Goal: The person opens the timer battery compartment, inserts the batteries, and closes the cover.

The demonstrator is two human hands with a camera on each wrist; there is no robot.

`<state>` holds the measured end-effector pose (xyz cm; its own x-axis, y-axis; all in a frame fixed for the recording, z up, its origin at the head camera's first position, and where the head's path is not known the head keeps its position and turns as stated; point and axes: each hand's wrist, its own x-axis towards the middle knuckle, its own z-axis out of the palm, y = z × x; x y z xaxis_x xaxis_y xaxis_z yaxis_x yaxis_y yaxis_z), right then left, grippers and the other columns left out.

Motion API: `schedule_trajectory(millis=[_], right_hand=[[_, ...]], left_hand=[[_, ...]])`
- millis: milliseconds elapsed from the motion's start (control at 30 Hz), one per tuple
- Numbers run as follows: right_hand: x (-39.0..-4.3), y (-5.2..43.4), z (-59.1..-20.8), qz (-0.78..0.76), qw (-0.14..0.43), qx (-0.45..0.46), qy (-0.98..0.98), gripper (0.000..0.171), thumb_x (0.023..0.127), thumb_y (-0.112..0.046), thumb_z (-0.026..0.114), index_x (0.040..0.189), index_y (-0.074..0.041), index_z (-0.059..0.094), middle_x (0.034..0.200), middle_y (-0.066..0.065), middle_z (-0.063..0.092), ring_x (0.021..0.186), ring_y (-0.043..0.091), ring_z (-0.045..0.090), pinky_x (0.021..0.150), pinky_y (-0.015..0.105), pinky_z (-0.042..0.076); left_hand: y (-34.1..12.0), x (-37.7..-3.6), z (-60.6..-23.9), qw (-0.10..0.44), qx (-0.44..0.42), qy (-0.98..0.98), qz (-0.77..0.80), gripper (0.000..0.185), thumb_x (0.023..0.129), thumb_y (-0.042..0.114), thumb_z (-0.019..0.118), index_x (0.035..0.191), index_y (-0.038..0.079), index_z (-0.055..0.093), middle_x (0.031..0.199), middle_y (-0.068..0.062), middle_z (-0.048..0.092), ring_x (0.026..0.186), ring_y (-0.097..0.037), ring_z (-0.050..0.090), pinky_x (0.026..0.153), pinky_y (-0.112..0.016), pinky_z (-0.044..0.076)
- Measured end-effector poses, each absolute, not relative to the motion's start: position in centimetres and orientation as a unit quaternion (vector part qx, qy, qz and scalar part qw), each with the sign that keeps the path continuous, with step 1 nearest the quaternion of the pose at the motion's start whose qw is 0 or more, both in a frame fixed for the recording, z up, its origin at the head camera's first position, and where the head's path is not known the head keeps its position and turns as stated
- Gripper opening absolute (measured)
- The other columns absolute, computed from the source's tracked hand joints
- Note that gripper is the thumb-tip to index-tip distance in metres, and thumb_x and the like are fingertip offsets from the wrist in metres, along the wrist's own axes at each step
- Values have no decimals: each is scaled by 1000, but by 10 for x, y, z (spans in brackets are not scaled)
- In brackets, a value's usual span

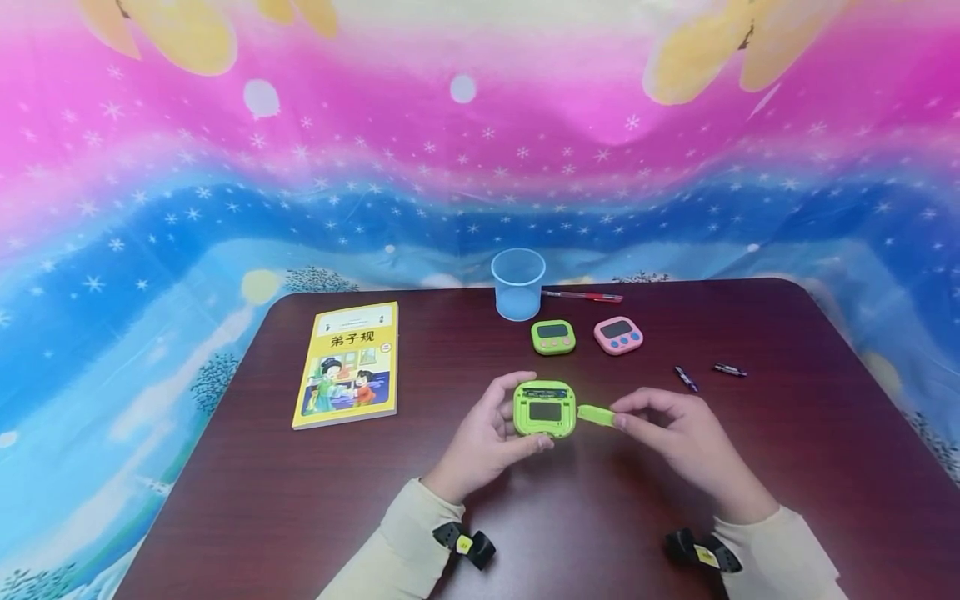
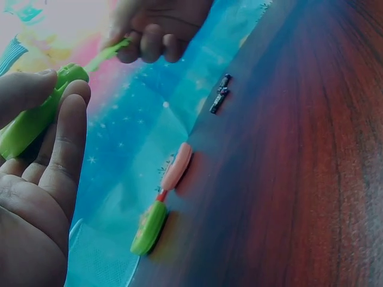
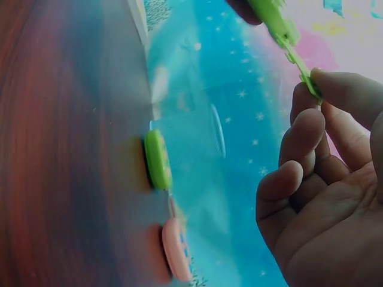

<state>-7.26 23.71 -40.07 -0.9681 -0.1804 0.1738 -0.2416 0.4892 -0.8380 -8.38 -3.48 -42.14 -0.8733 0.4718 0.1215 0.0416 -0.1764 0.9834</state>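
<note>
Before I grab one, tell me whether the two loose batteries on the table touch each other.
Apart: the head view shows bare tabletop between the left battery and the right battery. The left wrist view's angle makes them seem to meet.

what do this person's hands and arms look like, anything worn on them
The left hand and right hand are bare, with no gloves. The left sleeve and right sleeve are long and pale cream. Each wrist has a black band with a small yellow patch; any marking there is too small to read.
</note>
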Motion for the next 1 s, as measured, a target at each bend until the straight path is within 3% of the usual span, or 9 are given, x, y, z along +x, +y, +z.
schedule_trajectory(millis=[333, 600, 1000], right_hand=[[-68, 233, -391, 502, 43, 113, -857, 11, 87, -8, 78, 97, -14, 76, 89, -2, 72, 76, 13, 63, 60, 26, 55], [-68, 227, -388, 514, 43, 121, -848, 11, 89, -7, 76, 96, -15, 75, 90, 3, 72, 78, 13, 62, 61, 26, 54], [-69, 217, -386, 510, 58, 121, -850, 9, 90, -12, 76, 97, -18, 76, 91, -2, 73, 80, 13, 63, 65, 26, 54]], left_hand=[[-29, -81, -423, 152, 207, 628, 734, 79, 84, -9, 75, 147, 18, 38, 130, -17, 64, 99, -22, 71, 86, -37, 60], [-21, -77, -429, 175, 226, 600, 747, 78, 85, -10, 73, 148, 18, 37, 132, -24, 60, 96, -21, 71, 85, -38, 61], [-15, -72, -430, 177, 226, 614, 735, 77, 85, -8, 74, 147, 20, 38, 128, -19, 64, 94, -18, 71, 85, -36, 61]])
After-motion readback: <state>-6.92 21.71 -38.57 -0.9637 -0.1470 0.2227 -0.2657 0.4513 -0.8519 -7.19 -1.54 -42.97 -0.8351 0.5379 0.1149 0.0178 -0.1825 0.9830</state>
